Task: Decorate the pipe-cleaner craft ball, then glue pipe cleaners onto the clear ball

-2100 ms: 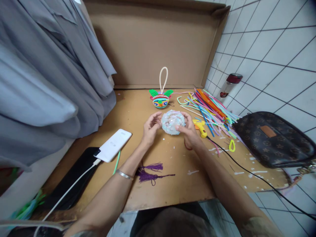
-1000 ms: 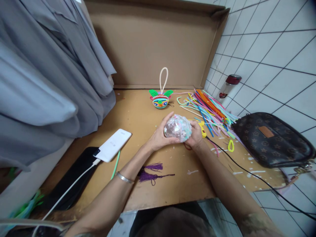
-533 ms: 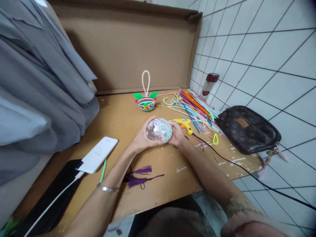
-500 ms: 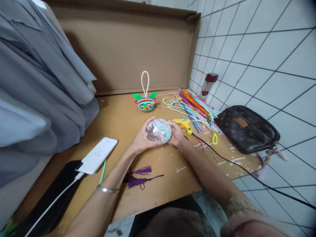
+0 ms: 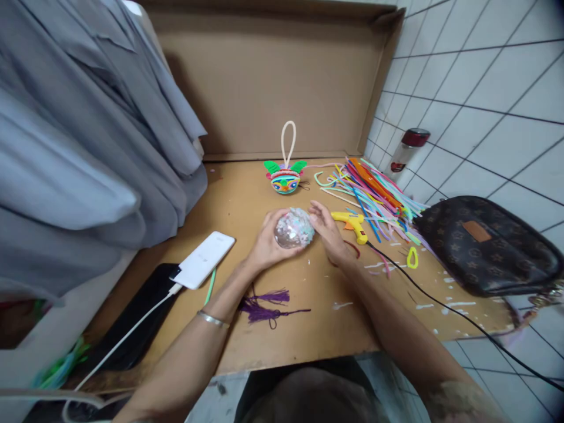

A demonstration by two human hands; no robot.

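A clear round ball (image 5: 294, 228) with pale, shimmering flakes shows above the middle of the table. My left hand (image 5: 267, 241) is wrapped round its left side and underside. At the ball's right edge is my right hand (image 5: 328, 232), its fingers stretched out and apart; whether the fingertips touch the ball I cannot tell. Just right of that hand lies a yellow glue gun (image 5: 351, 224) with a black cord. Behind the ball sits a colourful animal-head ornament (image 5: 285, 182) with green ears and a white loop. Purple tassels (image 5: 267, 306) lie nearer to me.
Fuzzy craft stems (image 5: 374, 191) are heaped at the back right, near a red-capped bottle (image 5: 408, 153) and a brown patterned bag (image 5: 489, 247). A white power bank (image 5: 205, 258) with a cable lies left. Grey cloth (image 5: 132, 147) hangs there; a cardboard panel (image 5: 273, 76) stands behind.
My right hand has loosened from the ball and its fingers have opened out. The left hand keeps its hold. The view has swung left, shifting everything rightward.
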